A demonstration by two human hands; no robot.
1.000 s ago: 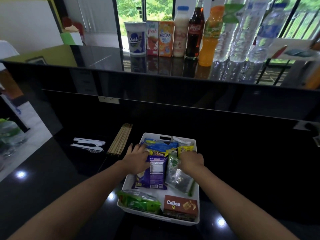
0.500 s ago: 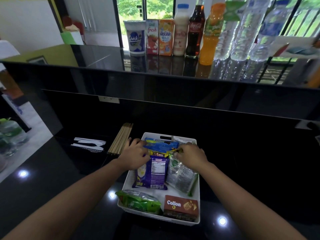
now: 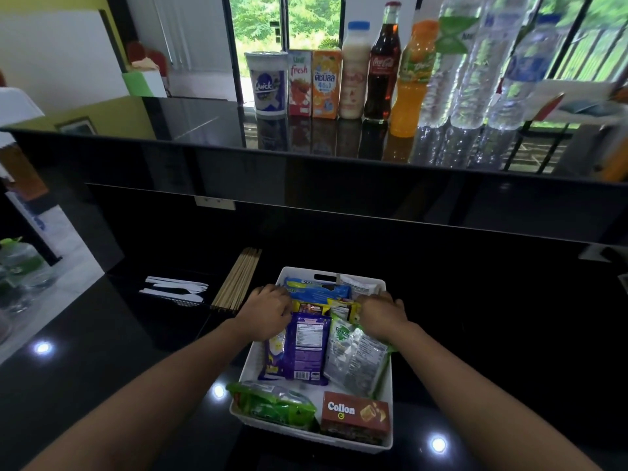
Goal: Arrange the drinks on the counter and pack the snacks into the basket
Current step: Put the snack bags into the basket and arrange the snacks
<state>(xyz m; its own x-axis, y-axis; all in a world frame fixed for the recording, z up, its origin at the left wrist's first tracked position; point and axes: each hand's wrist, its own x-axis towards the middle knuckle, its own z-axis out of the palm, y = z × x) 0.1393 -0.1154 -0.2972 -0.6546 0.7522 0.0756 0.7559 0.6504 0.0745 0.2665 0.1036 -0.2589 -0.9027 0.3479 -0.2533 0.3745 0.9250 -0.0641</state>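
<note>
A white basket [image 3: 302,270] sits on the black lower counter and holds several snacks: a purple packet [image 3: 306,348], a clear green-printed packet [image 3: 356,358], a green packet [image 3: 272,402], a brown Collon box [image 3: 355,414] and a blue biscuit pack [image 3: 316,290]. My left hand [image 3: 268,311] curls over the basket's left rim near the far end. My right hand [image 3: 382,312] curls over the right rim opposite. Along the upper counter the drinks stand in a row: a Quick cup [image 3: 266,83], two cartons [image 3: 312,83], a milk bottle [image 3: 353,69], a cola bottle [image 3: 382,66], an orange juice bottle [image 3: 413,76] and water bottles [image 3: 479,62].
Wooden skewers [image 3: 238,278] and white plastic cutlery [image 3: 176,290] lie left of the basket. A large water bottle [image 3: 20,263] stands at the far left edge. A raised black ledge separates the lower counter from the upper one. White printed cards [image 3: 577,100] sit at the upper right.
Both hands left the snack packets, spread apart and moved forward to the basket's side rims. The basket and drinks have stayed in place.
</note>
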